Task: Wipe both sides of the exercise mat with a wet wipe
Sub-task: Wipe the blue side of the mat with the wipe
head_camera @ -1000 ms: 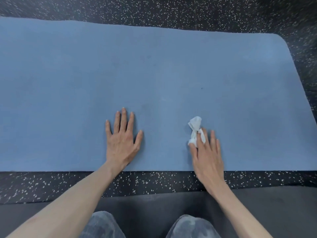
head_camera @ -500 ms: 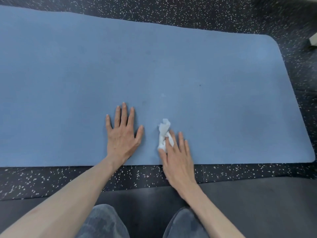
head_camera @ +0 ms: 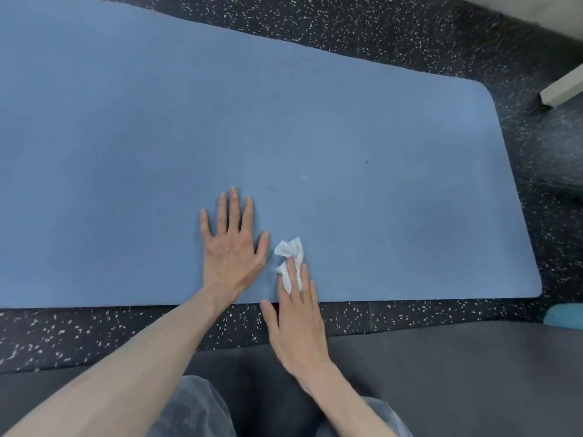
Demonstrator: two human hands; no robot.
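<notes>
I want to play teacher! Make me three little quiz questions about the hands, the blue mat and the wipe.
1. True or false: the left hand lies flat with straight fingers on the blue mat.
2. What is the right hand pressing against the mat?
A. a sponge
B. a crumpled white wet wipe
C. a brush
3. Fill in: the wipe sits near the mat's ____ edge, the one closest to the person.

Key
1. True
2. B
3. near
</notes>
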